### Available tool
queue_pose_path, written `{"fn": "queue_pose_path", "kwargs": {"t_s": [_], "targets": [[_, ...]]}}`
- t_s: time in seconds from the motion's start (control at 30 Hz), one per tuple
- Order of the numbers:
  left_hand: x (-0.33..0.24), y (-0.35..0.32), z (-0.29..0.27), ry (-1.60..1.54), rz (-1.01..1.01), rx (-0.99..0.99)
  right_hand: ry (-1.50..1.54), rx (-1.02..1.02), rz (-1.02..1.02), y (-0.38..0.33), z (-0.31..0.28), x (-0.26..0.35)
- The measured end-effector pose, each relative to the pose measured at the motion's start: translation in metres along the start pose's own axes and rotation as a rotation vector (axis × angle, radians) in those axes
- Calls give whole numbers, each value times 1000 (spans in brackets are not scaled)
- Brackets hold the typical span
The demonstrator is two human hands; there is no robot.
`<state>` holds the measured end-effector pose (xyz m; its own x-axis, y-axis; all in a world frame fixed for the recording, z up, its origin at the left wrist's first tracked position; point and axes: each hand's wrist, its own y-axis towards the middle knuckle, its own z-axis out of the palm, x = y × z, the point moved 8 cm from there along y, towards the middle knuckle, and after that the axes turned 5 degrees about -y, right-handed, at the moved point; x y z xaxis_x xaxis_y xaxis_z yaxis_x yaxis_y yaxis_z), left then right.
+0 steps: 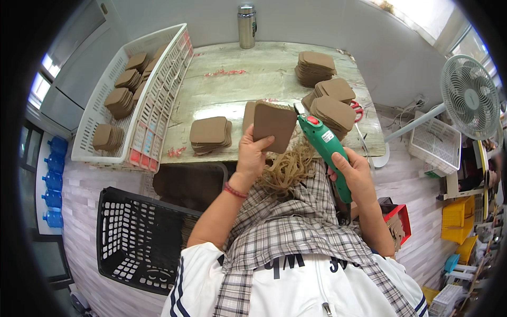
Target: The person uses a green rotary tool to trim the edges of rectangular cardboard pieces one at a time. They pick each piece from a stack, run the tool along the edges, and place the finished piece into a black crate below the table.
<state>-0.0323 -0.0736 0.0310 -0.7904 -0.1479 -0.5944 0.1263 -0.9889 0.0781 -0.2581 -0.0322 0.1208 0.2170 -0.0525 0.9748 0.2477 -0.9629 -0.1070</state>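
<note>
My left hand (254, 154) grips a flat brown pad (274, 127) with rounded corners, held upright over the table's front edge. In my right hand (355, 171) is a green pair of electric scissors (323, 138) with a red switch. Its cutting head is at the pad's upper right edge; whether the two touch, I cannot tell. Thin tan trimmings (289, 168) lie tangled on my checked apron below the pad. To the left of my left hand rests a short stack of brown pads (210, 132). Another brown pad (247, 117) shows partly behind the held one.
Several pad stacks (316, 67) and red-handled scissors (357, 109) lie on the table's right side. A white basket (127, 156) holding stacks stands left. A black crate (138, 238) is below it. A steel flask (246, 26) stands at the back; a fan (470, 95) is at right.
</note>
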Motion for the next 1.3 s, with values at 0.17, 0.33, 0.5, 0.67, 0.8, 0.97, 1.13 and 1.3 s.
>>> {"fn": "queue_pose_path", "kwargs": {"t_s": [0.17,0.33,0.5,0.67,0.8,0.97,1.13,1.3], "targets": [[-35,0,-19,219,-70,89,-58,88,37,-2,4,-5],[-56,-5,-20,429,-122,144,-123,150,37,-4,12,-5],[-50,-14,-26,437,-263,109,-193,155,38,-6,17,-1],[-34,-24,-30,405,-363,127,-227,148,38,-3,24,0],[-32,-32,-27,442,-429,122,-180,162,43,3,29,-3],[-56,-30,-22,692,-394,191,-103,228,110,4,27,-12],[-79,-25,-29,806,-271,157,-42,299,147,1,30,-20],[-84,-28,-29,838,-283,170,-8,316,173,0,34,-24]]}}
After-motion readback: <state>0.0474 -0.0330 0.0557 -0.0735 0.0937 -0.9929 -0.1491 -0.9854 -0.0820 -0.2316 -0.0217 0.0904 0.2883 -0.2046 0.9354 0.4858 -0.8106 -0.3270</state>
